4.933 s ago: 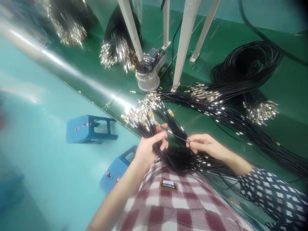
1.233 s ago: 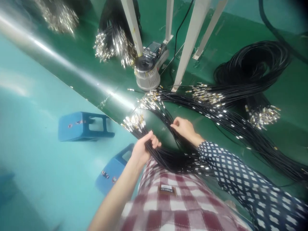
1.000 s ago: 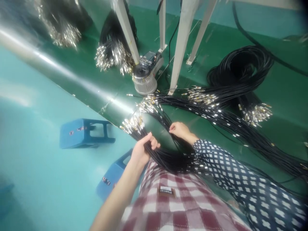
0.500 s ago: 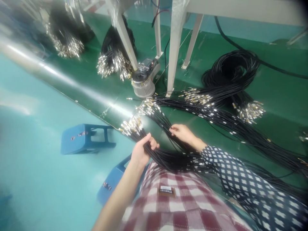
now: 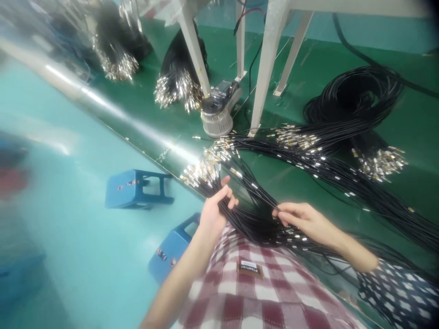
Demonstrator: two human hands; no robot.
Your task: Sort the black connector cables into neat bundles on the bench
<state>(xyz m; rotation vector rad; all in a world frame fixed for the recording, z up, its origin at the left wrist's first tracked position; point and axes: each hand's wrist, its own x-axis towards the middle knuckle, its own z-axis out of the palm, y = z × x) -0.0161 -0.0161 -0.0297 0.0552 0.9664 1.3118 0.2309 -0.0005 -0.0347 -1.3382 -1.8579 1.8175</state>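
Note:
My left hand (image 5: 216, 208) is wrapped round a bundle of black cables (image 5: 247, 225) just behind its cluster of shiny connector ends (image 5: 200, 173). Its thumb and fingers lie loosely across the bundle. My right hand (image 5: 302, 219) pinches a single black cable (image 5: 265, 196) to the right, and that cable's connector end (image 5: 236, 172) points up and left between the hands. Beyond them, another cable bundle (image 5: 274, 145) lies along the green tabletop, with its own connector ends (image 5: 222, 145) close to those in my left hand.
A grey round-based device (image 5: 216, 119) stands behind the cables, near white table legs (image 5: 262, 82). Coiled cables (image 5: 356, 98) lie at back right; more cable bundles (image 5: 180, 87) sit at back left. Blue stools (image 5: 125, 189) stand on the floor left of the green tabletop's edge (image 5: 144, 153).
My right hand has moved right and toward me, drawing one cable out from the lying bundle. My left hand keeps its bundle, its fingers now lifted a little. The camera view has shifted.

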